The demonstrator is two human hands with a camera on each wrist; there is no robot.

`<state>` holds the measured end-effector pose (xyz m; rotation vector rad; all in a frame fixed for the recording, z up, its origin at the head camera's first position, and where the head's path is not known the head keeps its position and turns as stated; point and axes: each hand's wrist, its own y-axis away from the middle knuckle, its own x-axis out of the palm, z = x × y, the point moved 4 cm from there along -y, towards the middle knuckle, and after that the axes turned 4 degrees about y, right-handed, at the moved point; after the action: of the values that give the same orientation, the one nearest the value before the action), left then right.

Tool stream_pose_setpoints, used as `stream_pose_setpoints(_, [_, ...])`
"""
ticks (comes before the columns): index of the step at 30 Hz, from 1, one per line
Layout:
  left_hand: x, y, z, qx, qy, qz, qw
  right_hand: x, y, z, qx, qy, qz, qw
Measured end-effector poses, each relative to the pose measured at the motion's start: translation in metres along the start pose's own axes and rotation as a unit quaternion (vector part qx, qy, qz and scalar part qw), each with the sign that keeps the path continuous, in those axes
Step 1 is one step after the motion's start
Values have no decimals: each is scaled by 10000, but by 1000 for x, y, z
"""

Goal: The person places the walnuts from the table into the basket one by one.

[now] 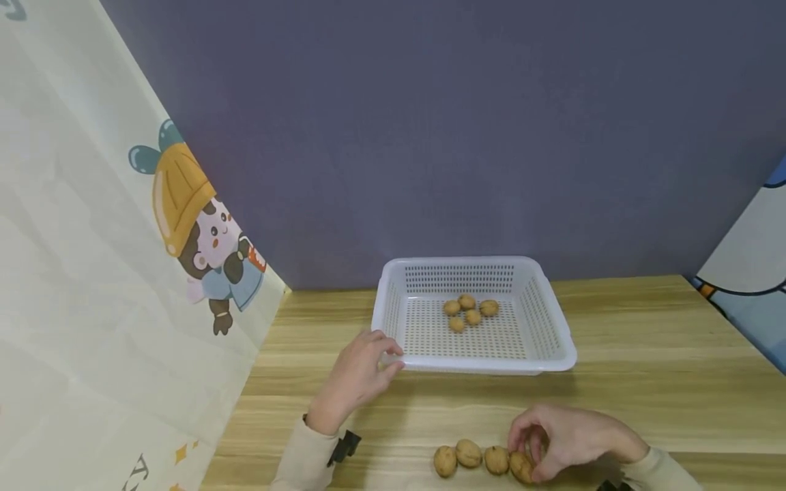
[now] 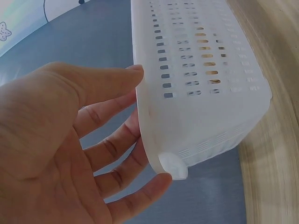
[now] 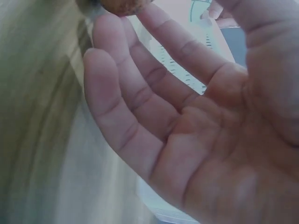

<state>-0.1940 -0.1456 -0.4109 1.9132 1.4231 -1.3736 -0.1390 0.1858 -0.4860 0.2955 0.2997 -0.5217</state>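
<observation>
A white plastic basket [image 1: 393, 273] with slotted walls stands on the wooden table, and several walnuts [image 1: 488, 308] lie on its bottom. At its front left corner my left hand [image 1: 359, 372] grips the rim; in the left wrist view the thumb [image 2: 110, 81] is on one side of the rim and the fingers are on the other. My right hand [image 1: 574, 436] pinches a walnut [image 1: 522, 468] at the right end of a short row on the table. Only the lower edge of this walnut [image 3: 125, 5] shows in the right wrist view, beside the fingertips.
Several more walnuts [image 1: 469, 453] form the row in front of the basket, left of my right hand. A dark blue-grey panel [image 1: 430, 136] rises behind the basket. Printed cartoon sheets flank the table [image 1: 632, 327] on both sides, the left one [image 1: 74, 239] mostly white.
</observation>
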Motion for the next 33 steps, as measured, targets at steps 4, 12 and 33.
stream_pose_setpoints(4, [-1,1,0,-17,10,-11,10000,-8,3,9,-259,180,-178,9993])
stream_pose_setpoints(12, [-2,1,1,-83,50,-44,9999,-32,6,46,-562,454,-349,9968])
stream_pose_setpoints(33, [1,-1,1,22,85,-41,10000,-122,-30,122,-621,1787,-1515,9702])
